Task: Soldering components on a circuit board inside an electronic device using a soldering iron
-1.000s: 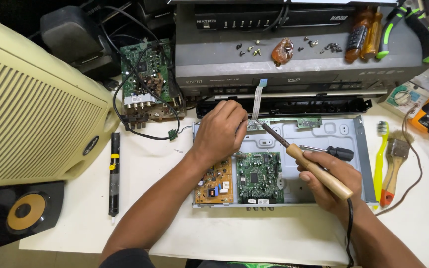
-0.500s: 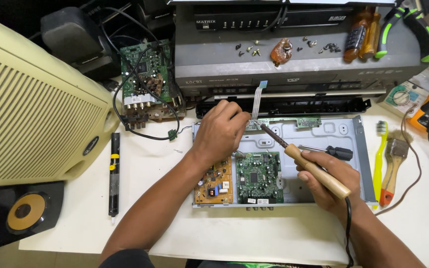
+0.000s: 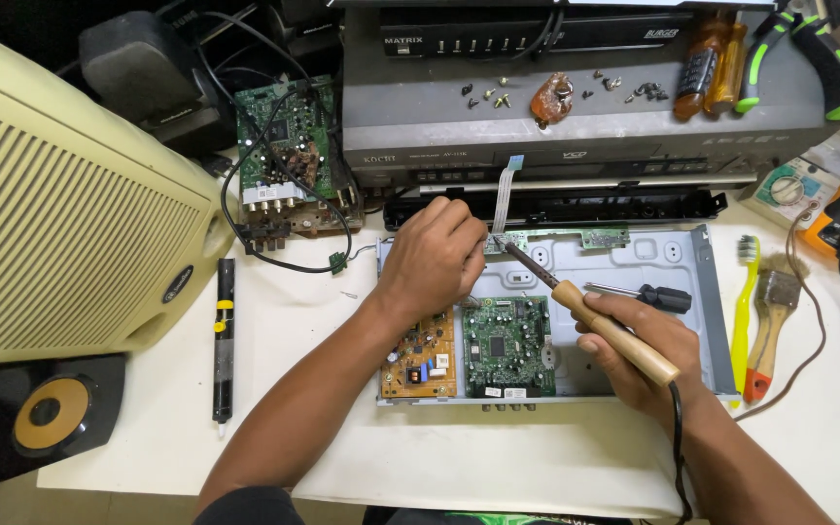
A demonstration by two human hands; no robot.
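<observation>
Near the middle of the frame the right hand (image 3: pixel 646 350) is gripping the wooden handle of a soldering iron (image 3: pixel 590 313), its fingers wrapped around the grip and the tip slanting up and left toward a narrow green strip board (image 3: pixel 558 238) at the upper edge of an open metal chassis (image 3: pixel 634 267). The left hand (image 3: pixel 432 255) is curled over the left end of that strip, fingertips pinched close beside the iron's tip; whether it is pinching a wire or solder cannot be told. A white ribbon cable (image 3: pixel 504 192) is rising from the same spot toward the grey player (image 3: pixel 576 117) at the top of the frame. Lower in the chassis an orange board (image 3: pixel 420 358) and a green square board (image 3: pixel 507 345) are lying side by side, and a black-handled screwdriver (image 3: pixel 639 294) is resting just above the right hand. Judging from this, working well here is meaning keeping the tip steady on the joint, fingers clear of the hot shaft, and the ribbon away from the heat. A toothbrush (image 3: pixel 743 301) and a brush (image 3: pixel 768 321) are lying on the white worktop (image 3: pixel 498 457) at right.
</observation>
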